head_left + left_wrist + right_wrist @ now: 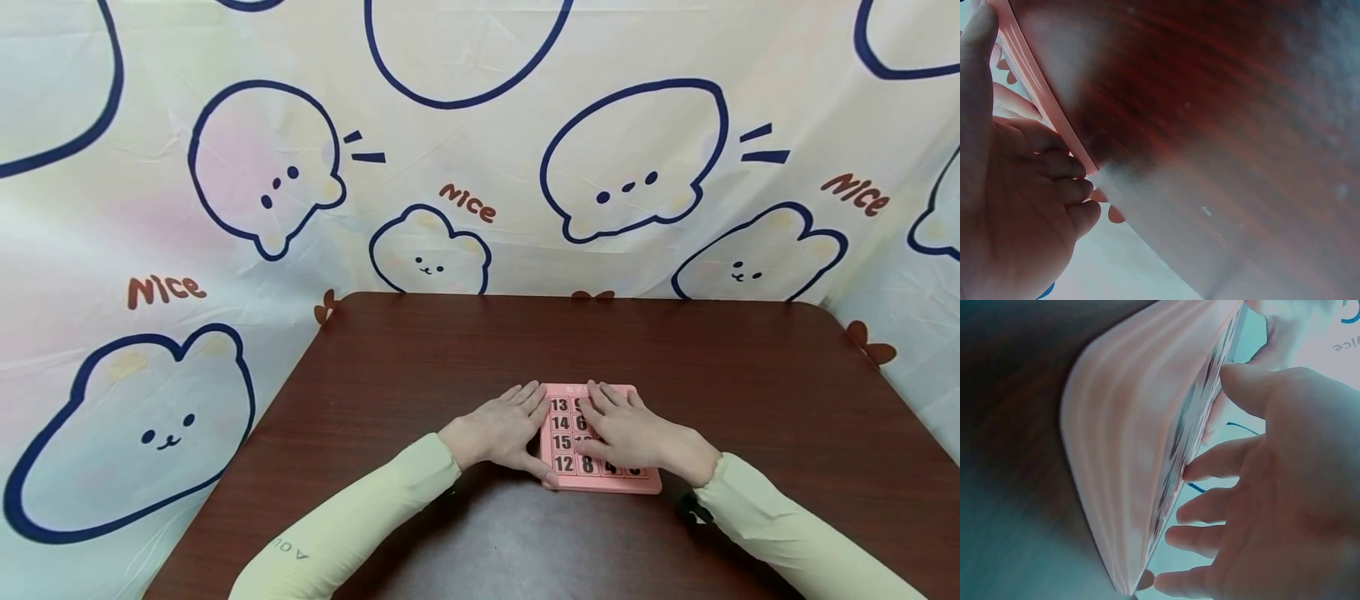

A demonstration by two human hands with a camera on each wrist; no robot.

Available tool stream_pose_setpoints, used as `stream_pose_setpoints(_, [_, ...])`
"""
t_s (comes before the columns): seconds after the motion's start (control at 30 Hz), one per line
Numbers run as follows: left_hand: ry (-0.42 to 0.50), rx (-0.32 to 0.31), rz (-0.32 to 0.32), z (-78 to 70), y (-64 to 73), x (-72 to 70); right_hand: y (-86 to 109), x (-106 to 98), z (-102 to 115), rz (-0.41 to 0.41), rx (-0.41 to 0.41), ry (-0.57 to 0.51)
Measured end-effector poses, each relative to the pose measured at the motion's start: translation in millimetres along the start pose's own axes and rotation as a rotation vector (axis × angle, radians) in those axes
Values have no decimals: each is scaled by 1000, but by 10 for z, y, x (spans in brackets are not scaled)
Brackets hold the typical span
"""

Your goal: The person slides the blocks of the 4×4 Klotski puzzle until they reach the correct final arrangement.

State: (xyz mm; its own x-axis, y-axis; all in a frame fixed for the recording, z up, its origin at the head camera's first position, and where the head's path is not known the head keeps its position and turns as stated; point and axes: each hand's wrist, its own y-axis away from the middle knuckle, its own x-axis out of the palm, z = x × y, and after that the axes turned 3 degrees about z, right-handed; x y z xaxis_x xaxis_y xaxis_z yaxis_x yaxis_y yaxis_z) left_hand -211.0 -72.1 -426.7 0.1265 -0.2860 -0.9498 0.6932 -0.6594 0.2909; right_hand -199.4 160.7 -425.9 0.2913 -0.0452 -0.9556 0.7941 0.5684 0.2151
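Note:
A pink sliding number puzzle (562, 482) with black numerals on its tiles lies flat on the brown table. Along its left edge rests my left hand (501, 431), fingers straight toward the far corner and thumb at the near corner. My right hand (637, 437) lies over the tiles with fingers spread and straight, covering several numbers. In the left wrist view the left hand (1022, 206) touches the side of the puzzle (1044, 94). From the right wrist, the right hand's (1279, 487) fingertips reach the tiled face of the puzzle (1122, 419).
The dark brown wooden table (420, 350) extends around the puzzle on all sides. Behind and beside it hangs a pale cloth (517, 50) printed with cartoon bears. A small black object (693, 508) shows under the right wrist.

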Motion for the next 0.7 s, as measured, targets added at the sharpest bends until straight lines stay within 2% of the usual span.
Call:
stream_pose_setpoints(0.17, [-6,-4,-6,1,-1,-1,51,-43,-86,7,35,-6])
stream_pose_setpoints(0.33, [-10,-2,-12,6,9,-5,138,-72,-206,-23,76,4])
stream_pose_setpoints(0.7, [-7,6,-26,9,4,19,269,-29,-375,-24,141,-3])
